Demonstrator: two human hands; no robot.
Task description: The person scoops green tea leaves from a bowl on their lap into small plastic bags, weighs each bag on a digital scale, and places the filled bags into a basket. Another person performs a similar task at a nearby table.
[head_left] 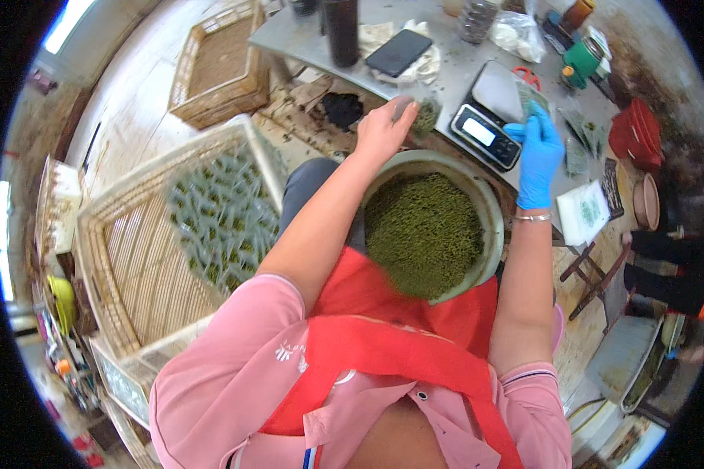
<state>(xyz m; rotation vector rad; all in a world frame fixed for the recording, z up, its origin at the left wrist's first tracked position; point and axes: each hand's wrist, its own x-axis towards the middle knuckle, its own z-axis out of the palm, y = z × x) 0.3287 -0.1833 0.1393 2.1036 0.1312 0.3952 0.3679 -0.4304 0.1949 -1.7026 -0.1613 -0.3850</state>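
My bare left hand (385,129) is closed beyond the far rim of a round pale tub (489,205), at the table's edge. At its fingertips is a small see-through holder with green bits (425,117); its exact kind is blurred. Small green buds (422,230) heap the tub, which stands at my lap. My right hand (538,160), in a blue glove, is over the right side of a digital scale (486,134). Its fingers pinch a small clear plastic bag (530,95) with some green in it, beside the scale's pan.
Left of me, a woven crate (137,332) holds many small filled bags (220,215). On the metal table (461,59) are a phone (399,53), a dark cylinder (341,31), red scissors (527,76) and a green container (583,56). Another person's legs (669,270) show at the right.
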